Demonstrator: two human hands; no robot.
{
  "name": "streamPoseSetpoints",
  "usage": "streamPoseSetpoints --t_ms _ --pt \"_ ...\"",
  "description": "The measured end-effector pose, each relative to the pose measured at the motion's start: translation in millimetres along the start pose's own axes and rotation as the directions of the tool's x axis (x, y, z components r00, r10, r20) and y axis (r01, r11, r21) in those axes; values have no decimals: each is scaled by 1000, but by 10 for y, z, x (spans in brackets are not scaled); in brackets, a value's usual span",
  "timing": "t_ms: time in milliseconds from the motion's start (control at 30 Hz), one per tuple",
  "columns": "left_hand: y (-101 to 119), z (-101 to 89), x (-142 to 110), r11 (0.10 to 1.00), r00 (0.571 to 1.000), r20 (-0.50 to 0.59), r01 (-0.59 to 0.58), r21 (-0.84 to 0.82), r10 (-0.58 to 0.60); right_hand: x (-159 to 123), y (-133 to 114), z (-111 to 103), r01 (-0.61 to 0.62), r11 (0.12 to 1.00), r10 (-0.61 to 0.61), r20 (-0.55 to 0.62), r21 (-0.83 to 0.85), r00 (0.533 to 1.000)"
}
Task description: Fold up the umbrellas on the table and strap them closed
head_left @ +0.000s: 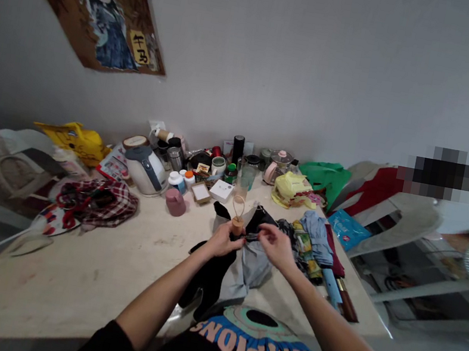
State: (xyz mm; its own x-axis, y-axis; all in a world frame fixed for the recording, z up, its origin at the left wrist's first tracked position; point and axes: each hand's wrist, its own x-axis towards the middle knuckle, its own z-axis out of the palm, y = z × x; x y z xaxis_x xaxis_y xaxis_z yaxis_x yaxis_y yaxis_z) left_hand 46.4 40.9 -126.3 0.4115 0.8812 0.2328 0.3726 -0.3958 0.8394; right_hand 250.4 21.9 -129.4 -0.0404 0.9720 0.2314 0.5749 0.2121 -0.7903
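Observation:
A loose folding umbrella (pixel 254 265) with black and grey cloth hangs in front of my shirt, just over the table's near edge. Its short wooden handle (pixel 237 225), topped by a cord loop, points away from me. My left hand (pixel 222 242) is closed around the umbrella just below that handle. With fingers pinched, my right hand (pixel 276 246) grips the dark edge of the cloth on the right side. Several folded umbrellas lie to the right of it, among them a light blue umbrella (pixel 318 237).
Along the wall stand a kettle (pixel 145 169), a pink cup (pixel 175 202), a white box (pixel 221 191) and several bottles and jars. A plaid cloth bundle (pixel 107 201) lies on the table (pixel 108 274) at left. Chairs flank both sides; another person is at far right.

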Motion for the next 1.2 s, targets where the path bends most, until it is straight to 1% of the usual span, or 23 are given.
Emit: streamPoseSetpoints --t_ms 33,67,133,233,333,400,467,533,600,700,800,833,900,967,1033,1133,1200 --pt "13 12 -14 1000 1000 -12 4 2 -4 46 75 -76 -59 998 58 -71 -10 996" --pt "24 25 -26 1000 1000 -22 7 4 -7 98 149 -146 -100 995 97 -114 -24 989" --pt "46 49 -43 1000 1000 -29 5 10 -5 204 262 -242 -134 990 128 -118 -46 985" --pt "77 83 -57 999 1000 -3 -16 30 16 319 278 -235 -114 993 112 -44 -38 993" --pt "110 110 -59 998 998 29 -52 47 51 347 124 -104 -36 999 33 83 25 996" --pt "128 121 -59 998 998 29 -50 49 48 318 -3 -10 17 996 -33 179 87 983" --pt "134 124 -61 999 999 9 -32 35 32 260 -95 63 50 988 -85 247 145 965" --pt "121 117 -68 999 999 1 -45 12 45 188 -134 108 58 980 -110 270 192 956" --pt "95 100 -80 998 998 -11 -66 -7 66 116 -129 127 50 971 -112 263 233 958" --pt "64 80 -112 998 998 -29 -57 -22 56 49 -95 109 -1 968 -73 286 251 955" --pt "73 95 -146 995 996 -8 -89 -46 89 91 -63 29 -44 982 -14 301 184 953" --pt "83 110 -156 993 994 4 -107 -52 107 135 -50 -10 -48 988 5 274 148 962" --pt "101 149 -171 989 990 18 -138 -56 139 258 -9 -98 -51 997 40 169 64 985" --pt "111 192 -181 985 986 27 -162 -59 164 394 45 -173 -66 997 67 63 -28 996" --pt "112 228 -185 984 985 34 -164 -63 167 501 86 -205 -80 992 82 19 -101 996" --pt "112 259 -181 987 988 46 -147 -58 149 556 57 -148 -54 987 63 59 -153 996" --pt "120 265 -174 991 990 43 -132 -36 134 527 -30 -67 13 989 6 126 -150 992"
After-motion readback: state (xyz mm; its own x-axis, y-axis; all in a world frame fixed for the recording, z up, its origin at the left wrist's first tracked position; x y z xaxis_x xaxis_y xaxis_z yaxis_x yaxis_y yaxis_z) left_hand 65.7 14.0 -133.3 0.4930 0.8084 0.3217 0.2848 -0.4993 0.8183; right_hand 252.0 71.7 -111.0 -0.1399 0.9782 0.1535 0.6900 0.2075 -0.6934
